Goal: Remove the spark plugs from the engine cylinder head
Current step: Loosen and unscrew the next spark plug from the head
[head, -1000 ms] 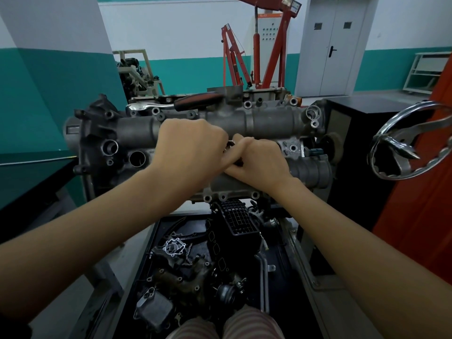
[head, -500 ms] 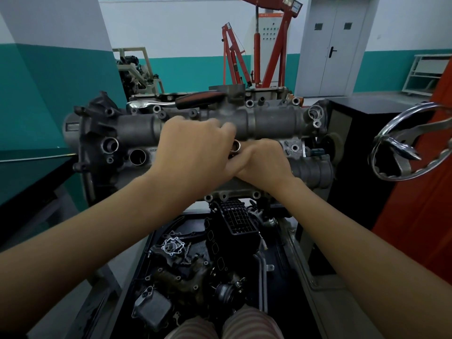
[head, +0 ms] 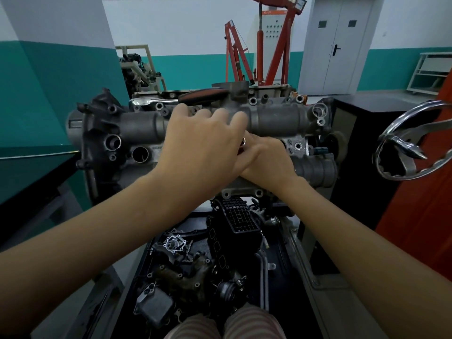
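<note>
Head view: compared with a second earlier, the left hand (head: 203,148) has lifted off the cluster at mid-head and spread, its fingers now relaxed and laid over the upper tube of the cylinder head (head: 137,126), gripping nothing. The right hand (head: 265,159) remains low, fingers curled around a small metal-tipped piece (head: 243,142) at the plug well; whether this is a spark plug or a socket cannot be told. Judgement: extraction appears underway, one-handed. The head is grey, grimy cast metal, mounted directly ahead; a ratchet (head: 176,98) lies on top
</note>
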